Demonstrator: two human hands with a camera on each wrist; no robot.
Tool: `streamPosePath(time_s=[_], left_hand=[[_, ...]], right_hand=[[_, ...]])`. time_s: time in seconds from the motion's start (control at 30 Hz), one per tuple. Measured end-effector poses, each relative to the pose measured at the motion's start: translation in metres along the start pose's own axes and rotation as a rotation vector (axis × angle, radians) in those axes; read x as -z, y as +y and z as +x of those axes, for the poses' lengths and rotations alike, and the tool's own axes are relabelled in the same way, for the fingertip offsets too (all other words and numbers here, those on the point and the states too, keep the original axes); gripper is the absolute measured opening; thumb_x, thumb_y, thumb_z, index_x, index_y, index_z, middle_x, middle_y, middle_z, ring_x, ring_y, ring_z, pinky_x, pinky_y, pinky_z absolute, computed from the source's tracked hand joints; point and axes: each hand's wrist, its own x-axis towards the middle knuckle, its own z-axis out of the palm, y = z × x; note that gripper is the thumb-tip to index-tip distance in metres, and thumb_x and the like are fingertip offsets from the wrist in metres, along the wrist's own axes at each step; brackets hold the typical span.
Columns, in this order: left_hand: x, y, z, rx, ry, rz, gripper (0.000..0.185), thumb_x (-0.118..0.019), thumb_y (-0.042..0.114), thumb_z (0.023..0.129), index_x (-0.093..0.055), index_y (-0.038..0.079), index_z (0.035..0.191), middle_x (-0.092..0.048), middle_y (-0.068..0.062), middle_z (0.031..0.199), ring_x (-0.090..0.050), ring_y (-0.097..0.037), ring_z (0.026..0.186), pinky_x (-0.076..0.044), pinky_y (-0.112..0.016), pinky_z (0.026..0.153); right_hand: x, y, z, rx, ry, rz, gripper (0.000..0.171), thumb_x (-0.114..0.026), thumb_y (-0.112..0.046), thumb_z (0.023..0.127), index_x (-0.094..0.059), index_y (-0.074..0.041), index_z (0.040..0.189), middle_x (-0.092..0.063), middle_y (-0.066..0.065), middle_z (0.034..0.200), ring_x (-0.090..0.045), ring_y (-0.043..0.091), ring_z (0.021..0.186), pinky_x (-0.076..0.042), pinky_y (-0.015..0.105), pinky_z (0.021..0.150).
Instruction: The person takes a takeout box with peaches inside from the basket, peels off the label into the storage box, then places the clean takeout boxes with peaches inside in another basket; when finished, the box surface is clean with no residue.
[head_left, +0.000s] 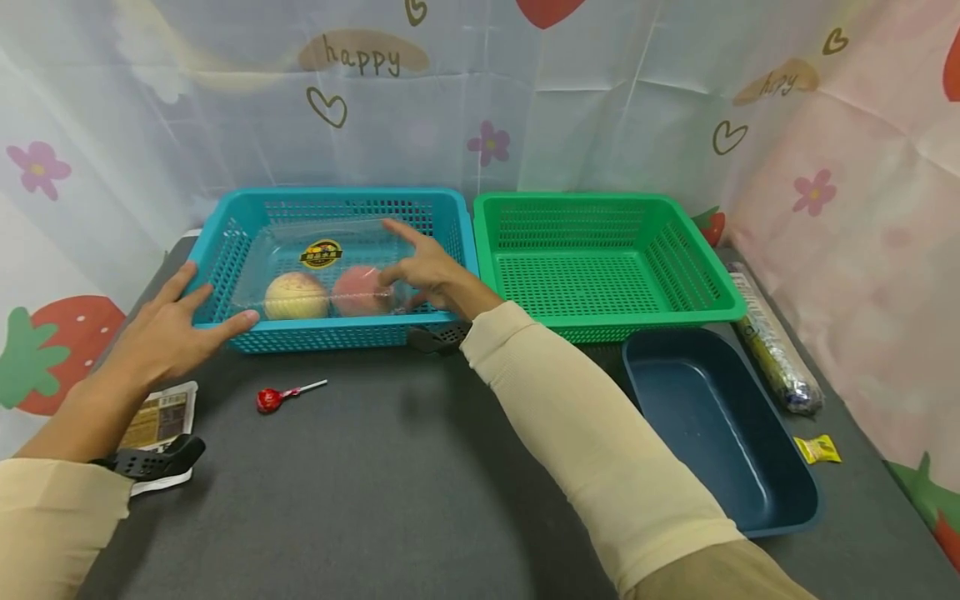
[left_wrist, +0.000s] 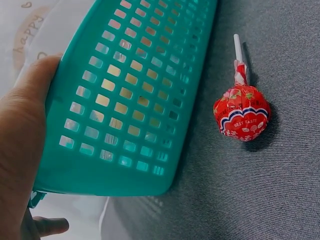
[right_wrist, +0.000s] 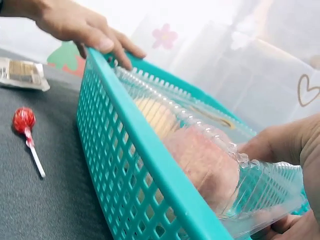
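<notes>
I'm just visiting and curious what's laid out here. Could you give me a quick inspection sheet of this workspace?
Surface: dark grey table.
Job's things: blue basket holding a clear plastic box with two round fruits inside.
Clutter: green basket, navy tray, red lollipop, flat packet, wrapped roll, small yellow wrapper.
Grippers: left hand rests on the blue basket's left rim; right hand grips the clear plastic box at its right end.
Cables: nothing seen.
Surroundings: printed backdrop with flowers, hearts and strawberries.
</notes>
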Motion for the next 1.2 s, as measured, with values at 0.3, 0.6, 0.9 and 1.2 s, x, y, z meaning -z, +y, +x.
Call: streamPosePath(time_s=[0.3, 0.6, 0.9, 1.2], left_hand=[[0.003, 0.002, 0.002, -0.008, 0.005, 0.002, 0.094, -0.047, 0.059, 0.093, -0.02, -0.015, 0.145, 0.009, -0.023, 0.157, -0.003, -0.055, 0.136, -0.016, -0.077, 0.094], [0.004, 0.002, 0.001, -0.011, -0.001, -0.005, 0.094, -0.047, 0.059, 0.093, -0.019, -0.014, 0.145, 0.01, -0.022, 0.157, -0.003, -0.056, 0.136, -0.016, -0.077, 0.093], [0.004, 0.005, 0.002, -0.013, -0.002, -0.017, 0.094, -0.048, 0.059, 0.093, -0.019, -0.014, 0.145, 0.01, -0.023, 0.157, -0.004, -0.057, 0.135, -0.016, -0.078, 0.093], [0.001, 0.003, -0.002, 0.008, 0.006, -0.009, 0.095, -0.048, 0.059, 0.093, -0.018, -0.015, 0.145, 0.01, -0.025, 0.156, -0.004, -0.058, 0.134, -0.017, -0.078, 0.092]], right_hand=[[0.006, -0.003, -0.005, 0.021, 0.059, 0.074, 0.091, -0.066, 0.012, 0.081, -0.036, -0.041, 0.148, -0.013, -0.007, 0.158, -0.042, 0.034, 0.127, -0.055, 0.05, 0.062], [0.014, -0.016, -0.02, 0.058, 0.061, 0.135, 0.09, -0.064, 0.012, 0.082, -0.034, -0.04, 0.149, -0.01, -0.005, 0.159, -0.037, 0.035, 0.132, -0.054, 0.052, 0.07], [0.034, -0.037, -0.044, 0.066, 0.04, 0.317, 0.087, -0.061, 0.015, 0.082, -0.039, -0.038, 0.147, -0.01, 0.005, 0.158, -0.02, 0.042, 0.139, -0.052, 0.057, 0.074], [0.055, -0.044, -0.068, 0.118, 0.031, 0.306, 0.081, -0.059, 0.012, 0.084, -0.04, -0.034, 0.147, -0.018, 0.006, 0.152, -0.033, 0.038, 0.13, -0.048, 0.056, 0.081]])
